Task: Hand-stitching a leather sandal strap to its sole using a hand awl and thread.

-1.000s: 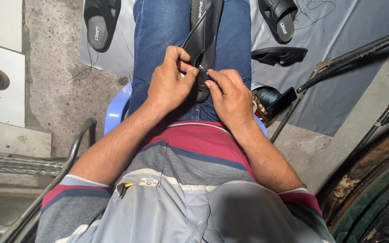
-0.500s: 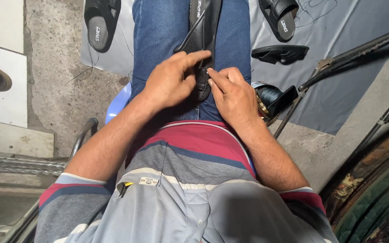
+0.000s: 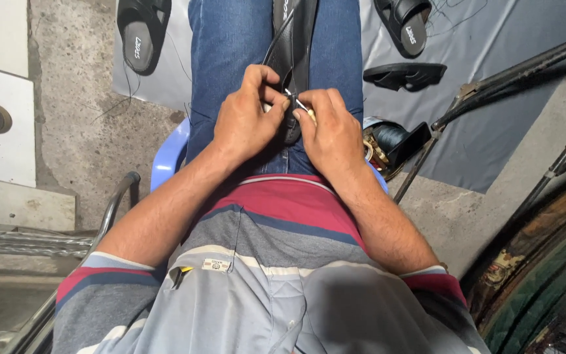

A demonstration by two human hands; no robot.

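A black sandal (image 3: 296, 39) lies lengthwise between my thighs on blue jeans, its near end under my hands. My left hand (image 3: 247, 118) pinches the sandal's near edge with thumb and forefinger. My right hand (image 3: 329, 128) sits right beside it, fingers curled on a thin metal needle-like tool (image 3: 298, 103) that pokes at the sandal's edge. The two hands touch at the fingertips. The sandal's near end is mostly hidden by my fingers.
More black sandals lie on a grey sheet: one at top left (image 3: 142, 33), one at top right (image 3: 406, 25), one on its side (image 3: 404, 73). A dark thread spool (image 3: 391, 141) sits by my right hip. A blue plastic chair (image 3: 168, 154) and metal bars (image 3: 506, 78) are close by.
My hands have drawn closer together on the sandal's near end. The left fingers changed from lying flat over the sandal to pinching its edge, and the metal tool now shows between the fingertips.
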